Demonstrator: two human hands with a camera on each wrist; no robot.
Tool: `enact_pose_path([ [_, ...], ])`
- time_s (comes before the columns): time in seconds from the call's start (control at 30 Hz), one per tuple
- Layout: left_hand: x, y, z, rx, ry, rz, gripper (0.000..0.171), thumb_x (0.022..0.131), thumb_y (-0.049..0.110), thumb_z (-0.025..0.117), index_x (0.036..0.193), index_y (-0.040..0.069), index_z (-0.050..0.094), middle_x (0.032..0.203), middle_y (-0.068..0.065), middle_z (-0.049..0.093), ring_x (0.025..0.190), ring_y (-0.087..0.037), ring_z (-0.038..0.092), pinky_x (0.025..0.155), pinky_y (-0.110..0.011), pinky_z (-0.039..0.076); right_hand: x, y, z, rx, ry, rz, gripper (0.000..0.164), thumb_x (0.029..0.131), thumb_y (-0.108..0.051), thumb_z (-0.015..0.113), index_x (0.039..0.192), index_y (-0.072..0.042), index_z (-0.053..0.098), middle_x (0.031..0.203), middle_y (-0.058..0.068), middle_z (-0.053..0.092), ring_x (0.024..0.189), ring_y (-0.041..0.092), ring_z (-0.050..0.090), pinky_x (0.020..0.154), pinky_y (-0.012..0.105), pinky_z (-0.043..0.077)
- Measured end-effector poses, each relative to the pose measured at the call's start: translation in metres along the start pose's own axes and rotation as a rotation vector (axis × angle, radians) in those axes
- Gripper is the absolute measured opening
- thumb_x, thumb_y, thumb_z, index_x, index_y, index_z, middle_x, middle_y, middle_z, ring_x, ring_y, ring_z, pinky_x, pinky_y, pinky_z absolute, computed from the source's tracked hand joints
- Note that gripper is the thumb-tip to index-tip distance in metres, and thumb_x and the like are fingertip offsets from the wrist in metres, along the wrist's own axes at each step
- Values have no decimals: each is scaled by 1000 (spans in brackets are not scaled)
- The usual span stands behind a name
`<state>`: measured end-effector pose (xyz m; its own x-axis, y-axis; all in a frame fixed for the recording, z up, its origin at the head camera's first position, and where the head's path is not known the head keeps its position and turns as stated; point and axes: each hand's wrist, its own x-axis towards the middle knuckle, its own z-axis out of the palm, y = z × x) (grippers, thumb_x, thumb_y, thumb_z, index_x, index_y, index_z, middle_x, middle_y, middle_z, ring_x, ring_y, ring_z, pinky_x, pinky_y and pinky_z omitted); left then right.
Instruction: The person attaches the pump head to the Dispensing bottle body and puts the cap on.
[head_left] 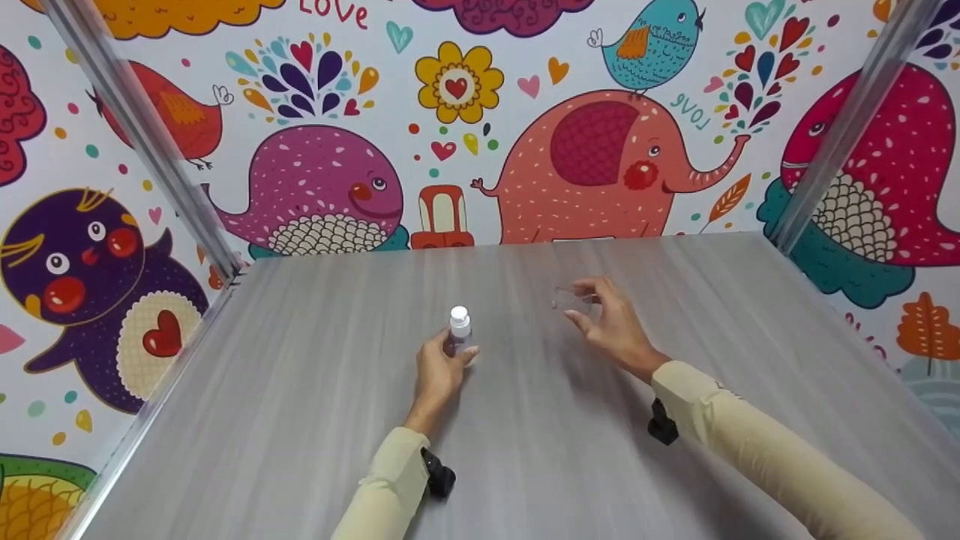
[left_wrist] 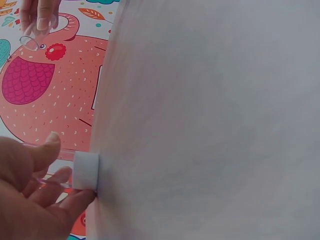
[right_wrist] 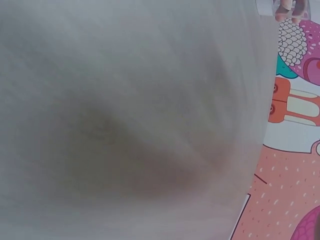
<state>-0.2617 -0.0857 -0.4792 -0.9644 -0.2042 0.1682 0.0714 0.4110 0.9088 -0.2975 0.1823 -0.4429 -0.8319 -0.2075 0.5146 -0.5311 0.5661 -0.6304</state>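
My left hand (head_left: pixel 439 367) grips a small clear bottle (head_left: pixel 460 326) with a narrow white top, fingers and thumb around its body. In the left wrist view, the left hand (left_wrist: pixel 42 192) holds the clear body, and the bottle's white band (left_wrist: pixel 86 170) shows toward the table. To the right, my right hand (head_left: pixel 621 326) pinches a clear, hollow cap-like piece (head_left: pixel 574 301) between thumb and fingers. That piece (left_wrist: pixel 31 41) is apart from the bottle, its round rim visible in the left wrist view. My left fingers (right_wrist: pixel 300 9) appear at the right wrist view's top corner.
Beneath both hands lies a grey wood-grain table (head_left: pixel 300 390). A wall (head_left: pixel 480 165) with painted animals stands behind it, and metal posts (head_left: pixel 161 150) rise at the far corners. Each sleeved wrist carries a small black camera (head_left: pixel 439 474).
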Motion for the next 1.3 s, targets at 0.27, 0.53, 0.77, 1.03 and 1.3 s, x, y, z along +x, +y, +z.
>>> enact_pose_path([
  [0.27, 0, 0, 0, 1, -1, 3, 34, 85, 4, 76, 117, -5, 67, 120, -23, 70, 114, -35, 67, 99, -47, 54, 2, -6, 5, -9, -15, -41, 37, 86, -9, 78, 119, -6, 60, 115, 10, 63, 108, 23, 62, 97, 48, 54],
  [0.53, 0, 0, 0, 5, 1, 5, 38, 85, 3, 76, 121, -6, 66, 123, -24, 69, 118, -36, 66, 101, -47, 53, 4, -16, 7, -8, -55, -65, 34, 90, -14, 75, 121, -8, 62, 113, 7, 61, 105, 19, 59, 96, 46, 54],
  [0.77, -1, 1, 0, 0, -6, -17, 35, 86, 5, 75, 119, -2, 67, 124, -22, 69, 118, -34, 66, 102, -47, 52, 10, -20, 11, -14, -53, -146, 34, 90, -9, 74, 123, -7, 65, 116, 11, 61, 102, 23, 59, 92, 46, 54],
  [1.03, 0, 1, -1, -2, -21, -27, 34, 88, 6, 74, 121, -2, 67, 125, -22, 68, 120, -35, 65, 103, -49, 51, 15, -24, 15, -19, -68, -205, 37, 89, -6, 74, 125, -8, 64, 119, 10, 57, 102, 23, 59, 90, 46, 55],
  [1.3, 1, 0, 0, -1, -9, -21, 37, 87, 5, 75, 122, -4, 66, 126, -23, 68, 120, -36, 65, 103, -47, 52, 16, -29, 21, -29, -90, -189, 41, 90, -11, 74, 127, -5, 58, 119, 11, 60, 110, 28, 61, 96, 42, 55],
])
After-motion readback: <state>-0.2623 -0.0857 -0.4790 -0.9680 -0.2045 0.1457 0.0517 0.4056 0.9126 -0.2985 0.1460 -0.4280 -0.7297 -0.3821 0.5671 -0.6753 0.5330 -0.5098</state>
